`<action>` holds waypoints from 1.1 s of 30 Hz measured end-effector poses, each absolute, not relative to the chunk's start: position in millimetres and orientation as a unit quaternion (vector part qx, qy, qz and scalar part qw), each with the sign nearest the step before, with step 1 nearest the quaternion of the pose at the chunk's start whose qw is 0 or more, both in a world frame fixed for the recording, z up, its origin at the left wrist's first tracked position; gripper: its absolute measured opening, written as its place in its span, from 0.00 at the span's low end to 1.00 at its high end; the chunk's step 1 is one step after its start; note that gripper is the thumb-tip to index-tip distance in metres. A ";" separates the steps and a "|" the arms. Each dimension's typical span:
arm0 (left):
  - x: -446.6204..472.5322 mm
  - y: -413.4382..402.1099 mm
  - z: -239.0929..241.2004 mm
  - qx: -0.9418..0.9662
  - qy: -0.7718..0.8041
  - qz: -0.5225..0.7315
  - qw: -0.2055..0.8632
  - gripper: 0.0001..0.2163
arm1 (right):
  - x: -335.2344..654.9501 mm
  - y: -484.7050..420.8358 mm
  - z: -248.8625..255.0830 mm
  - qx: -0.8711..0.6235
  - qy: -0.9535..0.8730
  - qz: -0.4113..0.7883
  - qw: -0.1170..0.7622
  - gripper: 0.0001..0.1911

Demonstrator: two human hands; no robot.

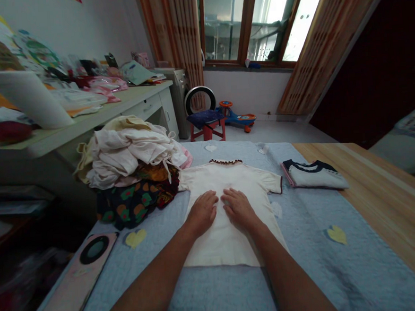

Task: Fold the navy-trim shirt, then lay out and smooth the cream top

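Observation:
A cream short-sleeved shirt (230, 177) with a dark scalloped collar lies spread flat on a pale blue quilt (307, 262). My left hand (202, 211) and my right hand (237, 206) rest side by side on the middle of the shirt, palms down, fingers stretched flat. Neither hand holds anything. To the left of the shirt is a heap of unfolded clothes (130, 165), white garments on top of a dark flowered one. A folded white garment with navy trim (315, 174) lies to the right.
The quilt covers part of a wooden surface (384, 195). A pink board with a black ring (77, 283) lies at the left edge. A cluttered desk (84, 121) stands left; a red stool (207, 122) and toy car (238, 118) are on the floor beyond.

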State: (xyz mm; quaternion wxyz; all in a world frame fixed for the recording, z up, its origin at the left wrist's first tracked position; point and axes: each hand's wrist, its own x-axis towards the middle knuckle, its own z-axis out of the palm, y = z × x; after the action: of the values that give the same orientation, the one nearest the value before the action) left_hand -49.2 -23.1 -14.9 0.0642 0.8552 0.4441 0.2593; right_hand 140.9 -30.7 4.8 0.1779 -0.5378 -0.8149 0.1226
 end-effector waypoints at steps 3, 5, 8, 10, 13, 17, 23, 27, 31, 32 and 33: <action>-49.4 -23.3 -15.2 0.853 0.447 0.262 0.069 0.12 | 143.6 -29.2 0.6 -0.523 -0.820 0.125 0.195 0.18; -49.5 -23.2 -16.0 0.851 0.448 0.263 0.075 0.12 | 145.2 -27.9 -1.8 -0.514 -0.824 0.123 0.206 0.18; -50.0 -22.9 -17.5 0.850 0.446 0.268 0.076 0.13 | 146.9 -26.1 -3.3 -0.500 -0.827 0.123 0.226 0.16; -50.3 -22.7 -18.5 0.851 0.445 0.269 0.073 0.15 | 147.4 -25.4 -2.8 -0.486 -0.830 0.129 0.241 0.15; -50.4 -22.6 -19.2 0.853 0.445 0.262 0.066 0.18 | 147.7 -25.7 0.1 -0.474 -0.826 0.151 0.264 0.16; -50.1 -22.5 -18.9 0.854 0.451 0.250 0.062 0.19 | 147.8 -27.3 5.6 -0.478 -0.800 0.209 0.297 0.19; -50.3 -22.4 -18.0 0.858 0.451 0.239 0.062 0.18 | 148.4 -29.4 6.8 -0.483 -0.756 0.268 0.351 0.19; -50.5 -22.8 -17.1 0.857 0.452 0.238 0.063 0.18 | 148.2 -27.6 1.1 -0.511 -0.749 0.226 0.356 0.20; -50.3 -24.1 -15.0 0.857 0.458 0.228 0.058 0.18 | 145.3 -26.4 -0.1 -0.528 -0.788 0.157 0.276 0.22; -50.2 -24.4 -14.6 0.858 0.461 0.221 0.056 0.18 | 144.3 -26.9 0.9 -0.532 -0.798 0.146 0.243 0.22; -50.1 -24.8 -14.2 0.857 0.466 0.213 0.053 0.18 | 143.2 -27.7 2.2 -0.536 -0.805 0.139 0.212 0.22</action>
State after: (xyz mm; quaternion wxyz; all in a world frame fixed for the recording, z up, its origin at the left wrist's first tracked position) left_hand -50.1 -24.8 -14.2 0.0530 0.8573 0.4658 0.2128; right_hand 143.2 -27.7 2.2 0.2123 -0.5364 -0.8050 0.1388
